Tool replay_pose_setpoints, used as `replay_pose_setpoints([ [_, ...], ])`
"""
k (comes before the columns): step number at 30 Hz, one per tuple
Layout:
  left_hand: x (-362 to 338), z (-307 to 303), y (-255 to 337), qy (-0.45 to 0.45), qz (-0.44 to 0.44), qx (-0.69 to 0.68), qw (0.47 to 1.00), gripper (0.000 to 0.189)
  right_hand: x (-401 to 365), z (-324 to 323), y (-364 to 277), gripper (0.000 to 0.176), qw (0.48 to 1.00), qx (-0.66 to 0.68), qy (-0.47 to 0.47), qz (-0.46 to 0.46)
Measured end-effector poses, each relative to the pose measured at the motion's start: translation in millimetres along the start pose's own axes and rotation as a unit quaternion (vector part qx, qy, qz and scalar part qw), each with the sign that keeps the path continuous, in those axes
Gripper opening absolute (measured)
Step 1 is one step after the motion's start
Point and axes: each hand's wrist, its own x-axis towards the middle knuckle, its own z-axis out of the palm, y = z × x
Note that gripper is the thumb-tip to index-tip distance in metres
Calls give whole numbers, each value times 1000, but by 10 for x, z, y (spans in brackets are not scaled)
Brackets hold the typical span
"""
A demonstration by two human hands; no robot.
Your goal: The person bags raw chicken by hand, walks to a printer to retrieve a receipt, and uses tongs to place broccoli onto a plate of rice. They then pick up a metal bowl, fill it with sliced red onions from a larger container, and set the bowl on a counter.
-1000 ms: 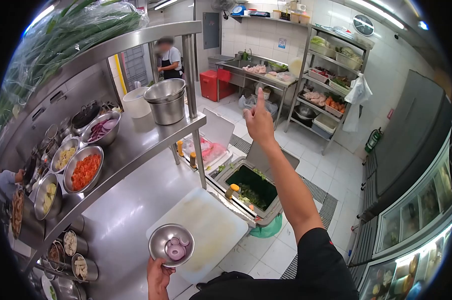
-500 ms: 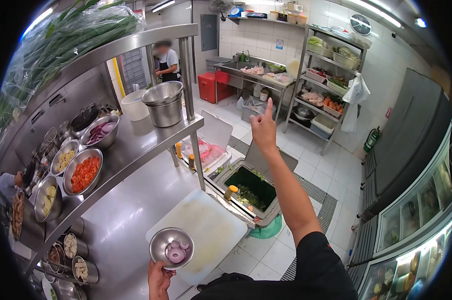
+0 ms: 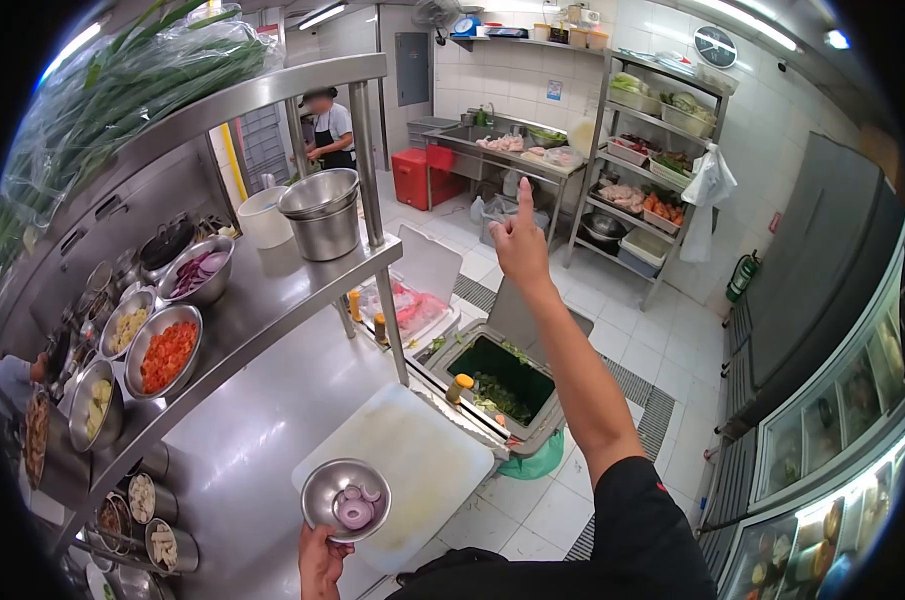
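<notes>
My left hand (image 3: 322, 556) grips the near rim of a small steel bowl (image 3: 318, 490). Inside it lie several sliced purple onion rings (image 3: 357, 510). The bowl is over the left part of a white cutting board (image 3: 438, 440). My right arm reaches out in front of me, and my right hand (image 3: 522, 243) is raised with the index finger stretched toward the far side of the room. The thumb is out to the side and the other fingers are curled. Nothing is in that hand.
An open bin with green scraps (image 3: 503, 385) stands beyond the board. On the left steel shelf (image 3: 258, 310) are bowls of diced carrot (image 3: 169, 357), sliced onion (image 3: 201, 272) and stacked pots (image 3: 321, 220). A co-worker (image 3: 330, 135) stands at the back. A storage rack (image 3: 598, 150) is far right.
My right hand has moved slightly up and left, still pointing. The view has shifted a little. My left hand keeps the bowl at nearly the same place.
</notes>
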Motion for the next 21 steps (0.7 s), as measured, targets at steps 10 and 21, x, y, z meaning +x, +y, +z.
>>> replay_pose_setpoints([
  [10, -14, 2, -1, 9, 4, 20, 1000, 43, -60, -71, 29, 85, 998, 20, 56, 22],
  [21, 32, -33, -31, -13, -3, 19, 1000, 49, -129, -124, 421, 67, 989, 105, 98, 43],
])
